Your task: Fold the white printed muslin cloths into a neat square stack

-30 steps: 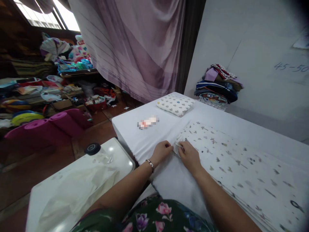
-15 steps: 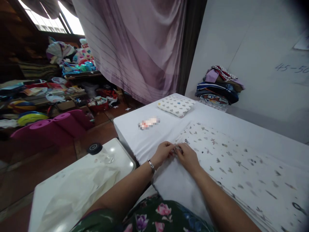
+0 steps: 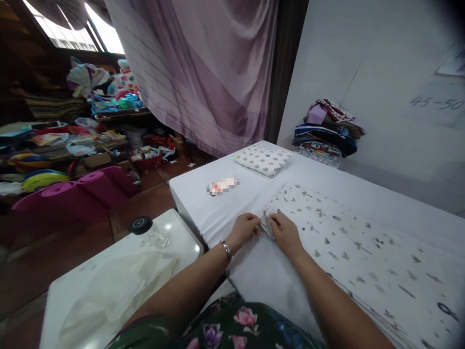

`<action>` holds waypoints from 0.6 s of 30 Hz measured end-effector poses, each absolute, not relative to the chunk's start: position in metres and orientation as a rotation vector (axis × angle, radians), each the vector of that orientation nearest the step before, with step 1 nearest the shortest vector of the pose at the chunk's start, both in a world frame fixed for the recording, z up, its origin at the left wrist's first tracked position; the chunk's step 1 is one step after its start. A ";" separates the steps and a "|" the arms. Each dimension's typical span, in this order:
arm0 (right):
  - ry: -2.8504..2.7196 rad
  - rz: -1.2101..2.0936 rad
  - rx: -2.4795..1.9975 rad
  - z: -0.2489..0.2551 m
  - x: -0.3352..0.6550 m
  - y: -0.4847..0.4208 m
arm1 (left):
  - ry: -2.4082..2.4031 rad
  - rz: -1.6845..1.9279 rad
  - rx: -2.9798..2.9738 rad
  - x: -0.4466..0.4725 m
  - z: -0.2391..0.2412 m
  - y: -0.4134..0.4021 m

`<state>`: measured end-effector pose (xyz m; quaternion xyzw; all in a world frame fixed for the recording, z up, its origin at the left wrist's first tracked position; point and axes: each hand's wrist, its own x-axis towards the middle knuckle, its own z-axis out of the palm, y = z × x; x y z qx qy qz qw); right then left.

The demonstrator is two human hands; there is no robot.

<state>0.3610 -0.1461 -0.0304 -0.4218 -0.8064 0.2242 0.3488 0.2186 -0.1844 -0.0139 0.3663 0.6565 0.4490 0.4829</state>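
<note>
A long white cloth (image 3: 348, 247) with small grey and green prints lies in layers across the white-covered table. Its near left corner is lifted between my hands. My left hand (image 3: 245, 230), with a metal bracelet at the wrist, pinches the edge of that corner. Close beside it, my right hand (image 3: 286, 233) grips the same corner between thumb and bent fingers. Beyond them a folded white cloth (image 3: 264, 159) with grey prints rests at the table's far end. A small blurred-out item (image 3: 223, 185) lies left of it.
At lower left stands a white low table (image 3: 69, 291) with a black round object (image 3: 140, 225) and a pale crumpled sheet (image 3: 123, 286). Piled clothes (image 3: 324, 133) stand by the wall. Pink rolled mats (image 3: 83, 191) and clutter cover the floor at left. A mauve curtain (image 3: 210, 72) hangs behind.
My hands have moved slightly apart, and more of the cloth corner shows between them. The view has shifted a little; the other things lie as before.
</note>
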 end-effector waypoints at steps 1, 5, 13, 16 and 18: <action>-2.139 0.524 -1.090 -0.029 0.360 -0.148 | 1.607 1.098 0.900 0.219 -0.014 -0.184; -2.281 0.393 -1.083 -0.030 0.358 -0.154 | 1.602 1.139 0.924 0.221 -0.013 -0.184; -2.135 0.506 -1.099 -0.036 0.361 -0.146 | 1.550 1.116 1.015 0.215 -0.013 -0.179; -1.988 0.638 -1.116 -0.030 0.365 -0.141 | 1.672 1.104 1.103 0.203 -0.017 -0.179; -1.932 0.623 -1.115 -0.025 0.369 -0.139 | 1.799 1.058 1.205 0.197 -0.021 -0.180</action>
